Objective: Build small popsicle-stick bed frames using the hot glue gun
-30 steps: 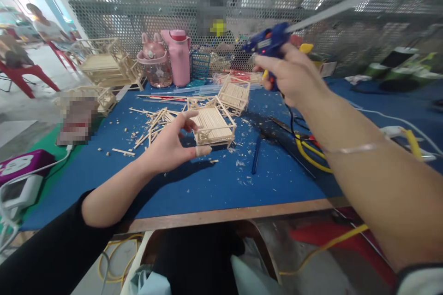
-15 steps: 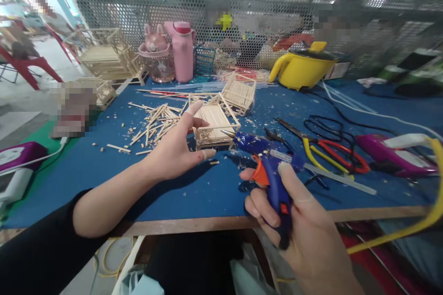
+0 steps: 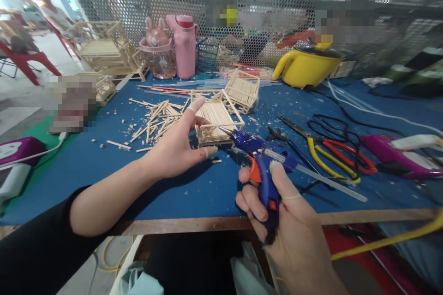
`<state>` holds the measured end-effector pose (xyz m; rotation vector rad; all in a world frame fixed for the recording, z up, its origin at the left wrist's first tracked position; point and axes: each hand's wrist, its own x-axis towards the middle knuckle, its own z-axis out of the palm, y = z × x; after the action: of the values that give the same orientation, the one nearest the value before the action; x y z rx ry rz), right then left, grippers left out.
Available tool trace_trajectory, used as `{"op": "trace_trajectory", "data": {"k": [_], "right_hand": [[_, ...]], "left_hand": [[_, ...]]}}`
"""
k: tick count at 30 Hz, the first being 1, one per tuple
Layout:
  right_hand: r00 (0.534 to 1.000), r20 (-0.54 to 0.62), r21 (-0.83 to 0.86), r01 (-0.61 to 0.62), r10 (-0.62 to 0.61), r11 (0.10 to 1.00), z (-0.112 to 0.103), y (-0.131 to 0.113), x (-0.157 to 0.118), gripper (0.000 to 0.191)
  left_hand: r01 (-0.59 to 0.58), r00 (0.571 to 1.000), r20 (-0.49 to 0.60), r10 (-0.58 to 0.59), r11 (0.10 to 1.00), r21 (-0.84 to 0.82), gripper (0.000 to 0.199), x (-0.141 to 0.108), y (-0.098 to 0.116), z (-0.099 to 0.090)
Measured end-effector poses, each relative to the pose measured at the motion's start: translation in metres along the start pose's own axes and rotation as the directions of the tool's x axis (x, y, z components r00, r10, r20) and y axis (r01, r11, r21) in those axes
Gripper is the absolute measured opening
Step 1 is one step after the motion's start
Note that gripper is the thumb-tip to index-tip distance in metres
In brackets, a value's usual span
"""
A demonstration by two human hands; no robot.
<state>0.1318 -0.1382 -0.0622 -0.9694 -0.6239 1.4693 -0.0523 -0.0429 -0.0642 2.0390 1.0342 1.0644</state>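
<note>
My right hand (image 3: 290, 221) is wrapped round the handle of a blue hot glue gun (image 3: 268, 179), its index finger at the orange trigger. A clear glue stick (image 3: 332, 183) pokes out of the gun's back. The metal nozzle reaches the front rail of a small wooden stick model (image 3: 216, 115); whether they touch I cannot tell. My left hand (image 3: 176, 145) is at the model's left end with fingers spread, the thumb in front and the index finger pointing away. Contact with the model is unclear. Pale covers sit on several fingertips.
Loose wooden sticks (image 3: 159, 120) lie left of the model, and a second stick model (image 3: 242, 92) behind it. Scissors (image 3: 311, 138) and pliers (image 3: 282, 136) lie to the right. A yellow pot (image 3: 311, 69) and a pink bottle (image 3: 186, 50) stand along the mesh.
My right hand has moved slightly left with the glue gun, bringing the nozzle further over the model's front rail. My left hand keeps nearly the same spread pose.
</note>
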Motion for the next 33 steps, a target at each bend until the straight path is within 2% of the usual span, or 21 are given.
{"op": "trace_trajectory", "data": {"k": [16, 33], "right_hand": [[1.0, 0.014, 0.087, -0.02, 0.019, 0.996, 0.0031, -0.0004, -0.0002, 0.032], [0.999, 0.026, 0.078, -0.027, 0.025, 0.997, 0.003, -0.0007, 0.0005, 0.033]], "left_hand": [[0.008, 1.0, -0.003, -0.008, 1.0, 0.024, 0.098, 0.0007, 0.0021, -0.0006], [0.003, 1.0, -0.003, -0.003, 1.0, 0.02, 0.098, 0.0006, 0.0016, -0.0004]]}}
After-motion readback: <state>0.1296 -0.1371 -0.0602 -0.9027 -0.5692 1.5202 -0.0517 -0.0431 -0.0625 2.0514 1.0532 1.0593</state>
